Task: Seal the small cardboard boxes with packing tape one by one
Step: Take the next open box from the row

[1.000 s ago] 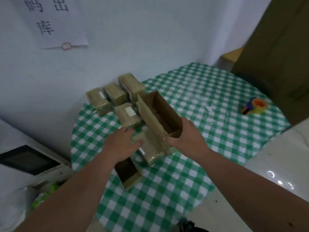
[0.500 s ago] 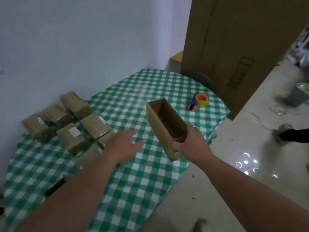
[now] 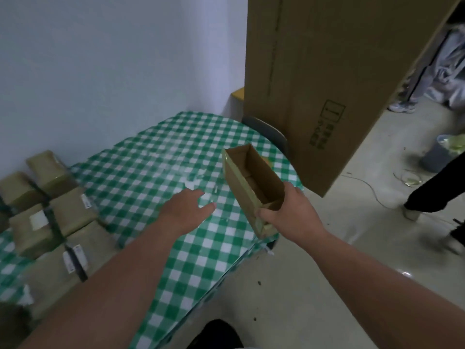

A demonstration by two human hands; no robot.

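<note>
My right hand [image 3: 289,212] grips the near end of an open small cardboard box [image 3: 249,177], held tilted above the right side of the green-checked table [image 3: 151,172]. The box's inside shows and looks empty. My left hand [image 3: 186,210] hovers over the table's middle with fingers relaxed and holds nothing. Several sealed small boxes [image 3: 63,212] wrapped in tape lie grouped on the table's left side. The tape dispenser is hidden behind the held box.
A tall cardboard carton [image 3: 327,84] leans at the right behind the table, with a grey chair back [image 3: 266,129] in front of it. A person's leg [image 3: 432,192] and a bucket [image 3: 437,154] are on the floor at the far right.
The view swung right. My right hand carried the open box away from the sealed stack toward the table's right edge. My left hand left the stack and now hangs open over the cloth.
</note>
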